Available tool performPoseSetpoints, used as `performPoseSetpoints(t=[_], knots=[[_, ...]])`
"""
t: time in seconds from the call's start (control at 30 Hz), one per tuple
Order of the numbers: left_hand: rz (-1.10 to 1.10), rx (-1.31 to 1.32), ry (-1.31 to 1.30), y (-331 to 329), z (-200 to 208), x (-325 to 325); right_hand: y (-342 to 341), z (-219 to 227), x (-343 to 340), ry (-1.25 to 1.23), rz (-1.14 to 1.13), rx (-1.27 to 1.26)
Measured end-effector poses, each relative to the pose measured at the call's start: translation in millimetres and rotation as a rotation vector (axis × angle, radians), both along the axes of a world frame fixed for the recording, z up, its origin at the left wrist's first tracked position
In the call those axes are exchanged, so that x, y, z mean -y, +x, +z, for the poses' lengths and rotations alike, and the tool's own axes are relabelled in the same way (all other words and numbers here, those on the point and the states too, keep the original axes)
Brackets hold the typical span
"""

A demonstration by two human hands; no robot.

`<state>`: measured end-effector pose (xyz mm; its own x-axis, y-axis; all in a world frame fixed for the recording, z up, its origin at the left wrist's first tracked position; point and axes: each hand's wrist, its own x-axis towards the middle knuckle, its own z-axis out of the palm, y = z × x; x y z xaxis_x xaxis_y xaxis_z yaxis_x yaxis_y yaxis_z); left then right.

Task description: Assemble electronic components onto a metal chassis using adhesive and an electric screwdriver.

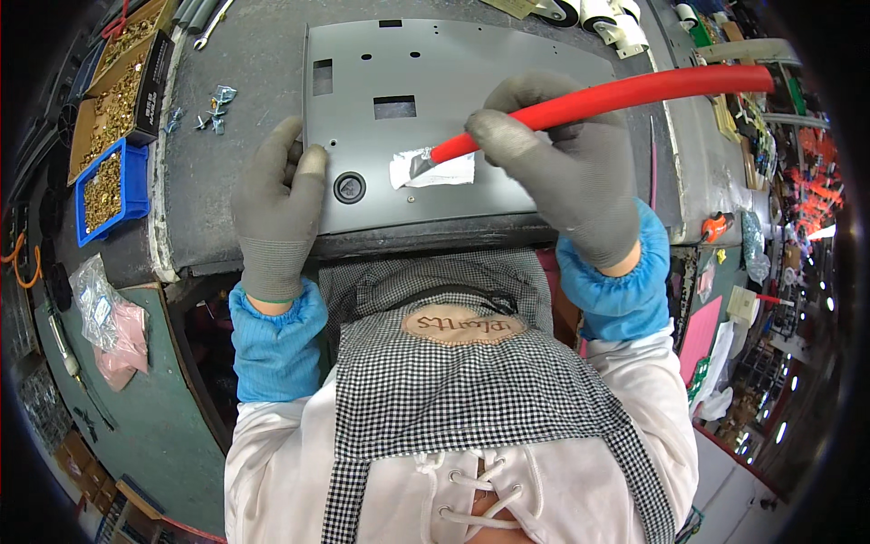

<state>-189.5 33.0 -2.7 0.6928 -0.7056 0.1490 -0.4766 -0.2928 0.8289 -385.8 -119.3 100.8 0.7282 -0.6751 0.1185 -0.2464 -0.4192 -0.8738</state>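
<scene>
A grey sheet-metal panel (489,72) with round and rectangular cutouts lies flat on the bench in front of me. My left hand (281,199), in a grey glove, grips the panel's left edge, thumb on top. In my gloved right hand (566,163) is a long red-handled tool (652,86), held at a slant, its flat grey tip pointing down and left. That tip touches a crumpled white patch (450,171) on the panel; whether it is paper or film I cannot tell. A black round plug (349,188) sits in the panel near my left thumb.
At the left stand a blue bin (136,186) and cardboard boxes (98,116) of small brass parts. Several loose metal fasteners (217,109) and a wrench (211,27) lie on the bench. White casters (616,23) rest at the back right; an orange tool (717,227) is right.
</scene>
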Motion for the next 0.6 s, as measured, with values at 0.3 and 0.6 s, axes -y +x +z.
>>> performPoseSetpoints(t=[0.3,0.6], knots=[[0.020,0.001,-0.010,1,-4,0,-37,2,15,-0.163,-0.187,-0.159],[0.021,-0.066,0.038,-3,2,-1,-13,2,11,-0.084,-0.030,0.084]])
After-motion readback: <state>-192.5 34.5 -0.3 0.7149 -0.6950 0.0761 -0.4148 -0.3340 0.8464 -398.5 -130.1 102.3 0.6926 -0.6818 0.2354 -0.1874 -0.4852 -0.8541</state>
